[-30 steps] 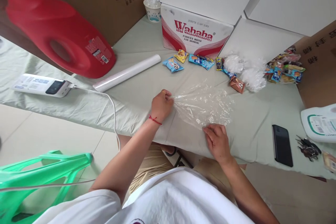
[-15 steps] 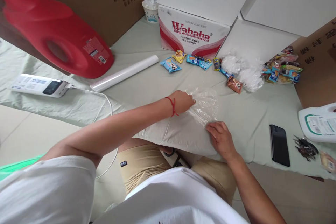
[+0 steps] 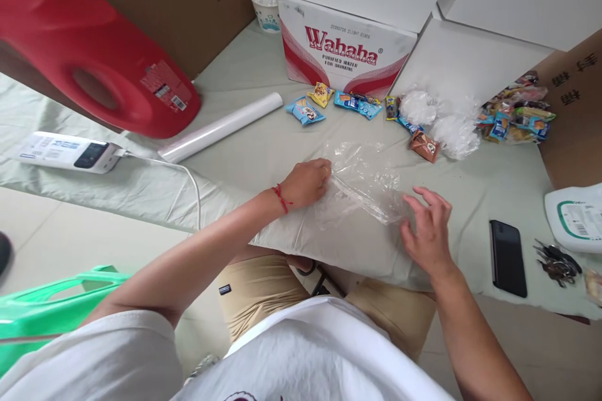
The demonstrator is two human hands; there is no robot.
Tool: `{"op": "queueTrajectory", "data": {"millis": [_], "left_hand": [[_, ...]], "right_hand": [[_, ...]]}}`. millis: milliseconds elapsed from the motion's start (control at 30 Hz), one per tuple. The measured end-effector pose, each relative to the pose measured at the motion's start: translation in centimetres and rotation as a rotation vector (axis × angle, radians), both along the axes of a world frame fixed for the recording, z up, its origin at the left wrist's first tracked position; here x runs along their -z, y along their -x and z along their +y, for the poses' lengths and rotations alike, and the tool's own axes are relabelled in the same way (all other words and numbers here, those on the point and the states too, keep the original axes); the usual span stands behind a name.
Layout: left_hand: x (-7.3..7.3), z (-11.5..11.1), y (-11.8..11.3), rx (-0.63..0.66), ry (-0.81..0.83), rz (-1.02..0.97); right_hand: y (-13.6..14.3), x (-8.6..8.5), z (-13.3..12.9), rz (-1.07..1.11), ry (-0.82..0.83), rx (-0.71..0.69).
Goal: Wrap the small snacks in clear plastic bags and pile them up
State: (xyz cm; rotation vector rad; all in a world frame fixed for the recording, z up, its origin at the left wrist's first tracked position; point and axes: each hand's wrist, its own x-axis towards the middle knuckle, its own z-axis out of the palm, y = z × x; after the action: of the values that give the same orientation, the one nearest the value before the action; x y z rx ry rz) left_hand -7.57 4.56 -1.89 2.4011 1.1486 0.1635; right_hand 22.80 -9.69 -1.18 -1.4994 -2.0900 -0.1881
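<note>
A thin sheet of clear plastic film (image 3: 364, 185), crumpled with a folded ridge across it, lies on the cloth-covered table in front of me. My left hand (image 3: 308, 183), with a red string bracelet on the wrist, has its fingers curled closed on the film's left edge. At the film's right end, my right hand (image 3: 429, 225) is raised with thumb and fingers apart, holding nothing. Behind the film are a blue snack packet (image 3: 305, 111), a yellow packet (image 3: 321, 94) and a brown packet (image 3: 424, 146). Crumpled balls of clear plastic (image 3: 454, 131) sit beside the brown one.
A white film roll (image 3: 226, 126) lies to the left, near a red jug (image 3: 117, 75) and a power bank (image 3: 66, 151) with a cable. A Wahaha carton (image 3: 343, 47) stands behind. To the right are a phone (image 3: 508, 258), keys (image 3: 557, 263) and a white bottle (image 3: 576, 218).
My right hand has let go of the film and moved right, its fingers spreading. My left hand has drawn left with the film edge, and the film lies more spread out.
</note>
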Motion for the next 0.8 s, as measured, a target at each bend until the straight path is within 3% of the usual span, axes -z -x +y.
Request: {"op": "queueTrajectory", "data": {"millis": [100, 300, 467, 533, 667, 733, 800], "left_hand": [[0.3, -0.6, -0.2, 0.001, 0.006, -0.047], [2.3, -0.7, 0.7, -0.043, -0.01, -0.205], [3.7, -0.2, 1.9, -0.187, 0.01, -0.314], [3.9, -0.1, 2.1, -0.215, 0.02, -0.353], [3.8, -0.1, 2.3, -0.241, 0.054, -0.424], [3.5, -0.2, 2.4, -0.256, 0.071, -0.449], [3.3, -0.4, 2.4, -0.264, 0.089, -0.466]], "right_hand": [[3.4, -0.4, 1.4, -0.113, 0.076, -0.131], [7.8, 1.5, 3.6, -0.099, 0.089, -0.282], [8.9, 2.0, 0.9, -0.159, 0.18, -0.321], [9.2, 1.7, -0.5, -0.176, 0.262, -0.405], [9.1, -0.3, -1.5, 0.072, 0.429, -0.602], [8.8, -1.7, -0.4, 0.267, 0.45, -0.46], [8.7, -2.5, 1.6, 0.329, 0.389, -0.197]]}}
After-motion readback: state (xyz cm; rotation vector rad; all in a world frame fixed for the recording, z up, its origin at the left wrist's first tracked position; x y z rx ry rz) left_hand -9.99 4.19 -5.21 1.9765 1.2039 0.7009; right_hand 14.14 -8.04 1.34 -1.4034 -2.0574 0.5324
